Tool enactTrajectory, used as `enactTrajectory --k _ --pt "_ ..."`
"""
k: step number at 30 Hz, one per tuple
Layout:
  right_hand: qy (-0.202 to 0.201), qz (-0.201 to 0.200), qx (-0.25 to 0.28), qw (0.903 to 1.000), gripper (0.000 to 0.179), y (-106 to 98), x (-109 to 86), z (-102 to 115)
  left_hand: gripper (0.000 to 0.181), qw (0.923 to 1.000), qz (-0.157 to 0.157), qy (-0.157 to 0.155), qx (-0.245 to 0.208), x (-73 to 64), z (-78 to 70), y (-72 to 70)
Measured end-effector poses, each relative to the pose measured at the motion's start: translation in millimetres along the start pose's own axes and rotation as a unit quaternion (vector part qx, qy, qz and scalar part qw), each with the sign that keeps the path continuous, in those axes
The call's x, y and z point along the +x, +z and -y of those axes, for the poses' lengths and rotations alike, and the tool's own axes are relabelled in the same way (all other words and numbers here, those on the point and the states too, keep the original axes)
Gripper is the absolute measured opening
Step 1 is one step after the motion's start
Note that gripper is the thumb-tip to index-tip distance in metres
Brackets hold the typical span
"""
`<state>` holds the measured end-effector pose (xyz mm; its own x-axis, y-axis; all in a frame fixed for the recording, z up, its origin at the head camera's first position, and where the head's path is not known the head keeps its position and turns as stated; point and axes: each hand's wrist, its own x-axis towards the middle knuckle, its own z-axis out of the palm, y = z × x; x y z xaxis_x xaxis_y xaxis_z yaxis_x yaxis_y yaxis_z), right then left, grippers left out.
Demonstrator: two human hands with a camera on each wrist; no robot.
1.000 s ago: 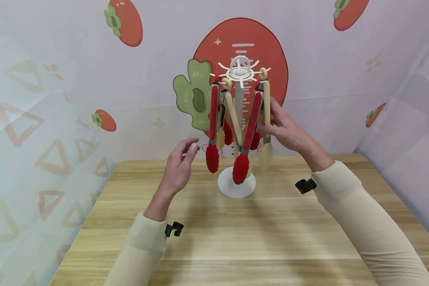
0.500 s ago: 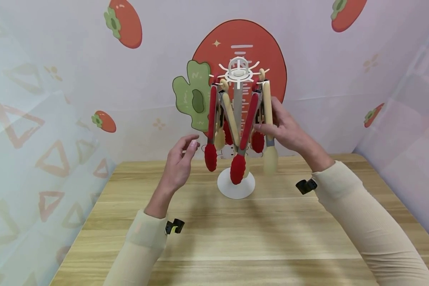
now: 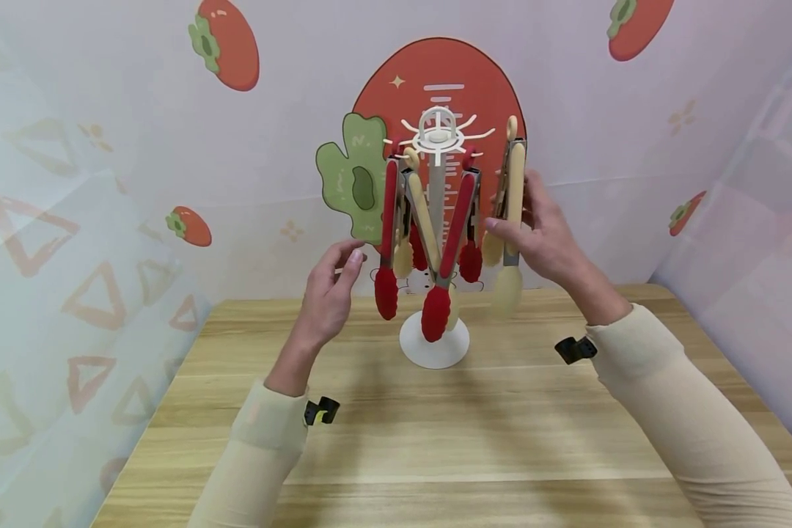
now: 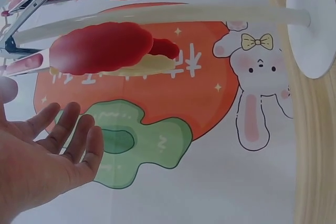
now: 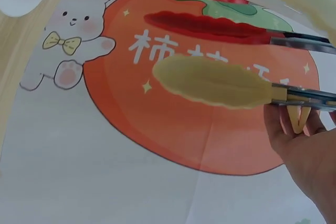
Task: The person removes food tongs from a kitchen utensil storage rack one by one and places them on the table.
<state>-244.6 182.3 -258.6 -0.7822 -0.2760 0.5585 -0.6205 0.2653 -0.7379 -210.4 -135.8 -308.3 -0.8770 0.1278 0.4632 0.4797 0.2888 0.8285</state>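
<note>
My right hand (image 3: pixel 544 231) grips a pair of beige-handled tongs (image 3: pixel 516 194) around its handles, thumb on the near side. Its hanging ring stands just beyond the tip of a hook on the white rack (image 3: pixel 438 137), and the beige tips hang downward. In the right wrist view one beige tip (image 5: pixel 215 82) extends from the fingers. My left hand (image 3: pixel 330 290) hovers at the left of the rack with relaxed fingers, holding nothing. Nearest to it hang red tongs (image 3: pixel 389 213). More red tongs (image 3: pixel 458 227) and beige tongs (image 3: pixel 424 213) hang from the rack's hooks.
The rack's round white base (image 3: pixel 434 345) stands near the back of the wooden table (image 3: pixel 435 433). Behind it is a wall covering (image 3: pixel 290 147) with persimmon drawings; a pale patterned sheet (image 3: pixel 72 293) lies along the left side.
My right hand has moved right and slightly up with the beige tongs, whose ring has come off its hook. The red tongs at front shifted slightly left. My left hand has barely moved.
</note>
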Motion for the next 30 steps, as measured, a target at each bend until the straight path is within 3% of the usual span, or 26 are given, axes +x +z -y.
enactTrajectory --k 8,18,30 --pt "0.062 -0.014 -0.104 0.9926 0.071 -8.5 -15.2 -2.0 0.042 0.9999 -0.002 0.01 0.0 5.2 -0.8 -2.6" --pt "0.14 0.0 -0.137 0.9806 0.067 -25.1 -36.4 -11.6 0.045 0.9997 0.003 0.022 -0.01 13.2 -2.3 -3.7" --pt "0.184 0.02 -0.185 0.9651 0.076 -36.2 -59.3 -32.0 0.049 0.9988 0.012 0.033 -0.035 22.9 -4.3 -3.9"
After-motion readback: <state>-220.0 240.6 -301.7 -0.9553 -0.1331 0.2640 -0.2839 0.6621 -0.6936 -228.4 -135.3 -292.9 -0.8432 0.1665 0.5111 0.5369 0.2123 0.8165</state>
